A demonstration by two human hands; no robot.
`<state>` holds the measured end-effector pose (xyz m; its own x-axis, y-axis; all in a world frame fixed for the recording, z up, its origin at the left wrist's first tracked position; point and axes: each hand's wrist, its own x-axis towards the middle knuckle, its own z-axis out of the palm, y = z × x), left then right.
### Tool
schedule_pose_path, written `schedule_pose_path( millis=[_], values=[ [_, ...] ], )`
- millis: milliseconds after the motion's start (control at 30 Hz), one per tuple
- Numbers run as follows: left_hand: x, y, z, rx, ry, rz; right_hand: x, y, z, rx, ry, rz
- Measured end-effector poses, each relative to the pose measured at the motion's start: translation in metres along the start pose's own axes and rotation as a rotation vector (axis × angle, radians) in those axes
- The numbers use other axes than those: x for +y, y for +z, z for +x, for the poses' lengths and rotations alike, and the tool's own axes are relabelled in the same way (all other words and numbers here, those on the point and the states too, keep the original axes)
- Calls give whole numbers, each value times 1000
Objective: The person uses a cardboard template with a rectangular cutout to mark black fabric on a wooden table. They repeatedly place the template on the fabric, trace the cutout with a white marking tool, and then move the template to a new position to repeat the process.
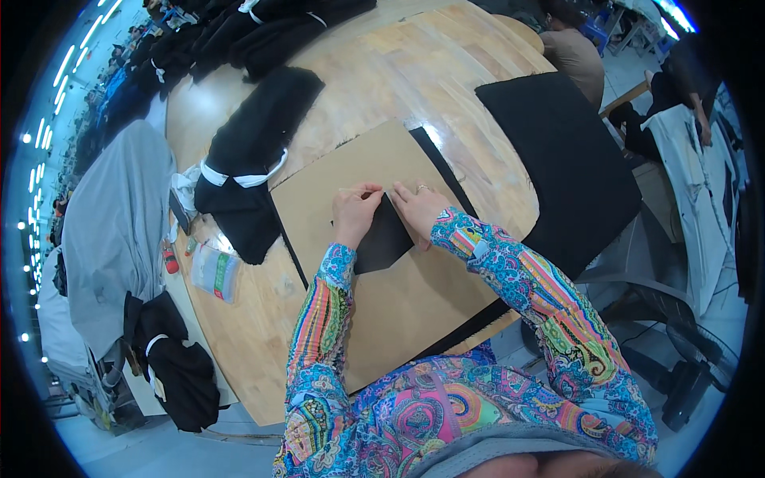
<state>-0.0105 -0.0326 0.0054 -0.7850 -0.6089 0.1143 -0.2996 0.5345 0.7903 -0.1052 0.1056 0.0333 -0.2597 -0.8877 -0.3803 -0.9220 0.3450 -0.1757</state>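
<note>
Curls the fingers of the left hand (355, 213) in toward the thumb at the top corner of a dark flat piece (384, 245); cannot tell whether fully closed, or with any of it caught between. Rests the right hand (420, 211) just beside, on the upper right part of the brown card (406, 331), with fingers stretched out, a little apart and gripping nothing visible. Wears patterned sleeves (530, 287) on both arms. Has the dark flat piece lying near the middle of the brown card, partly covered by the left hand. Has black cloth (441, 159) under the card, and the wooden table (446, 60) below both. Shows a tied black bundle (255, 135) to the card's upper left, a plastic bag (213, 272) to its left, a wide black sheet (566, 159) to its right, and a fan (685, 374) to its lower right.
</note>
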Motion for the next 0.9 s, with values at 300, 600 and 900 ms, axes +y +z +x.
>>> schedule_pose_path(
  millis=[300,600,900],
  values=[
    [-2,6,-4,54,128,260,0,-3,0,-9,-27,21],
    [-18,-56,-33,107,-349,-655,2,-4,-4,7,-21,4],
    [-34,-71,-49,149,-220,-2,2,-6,0,-68,-28,43]
  ],
)
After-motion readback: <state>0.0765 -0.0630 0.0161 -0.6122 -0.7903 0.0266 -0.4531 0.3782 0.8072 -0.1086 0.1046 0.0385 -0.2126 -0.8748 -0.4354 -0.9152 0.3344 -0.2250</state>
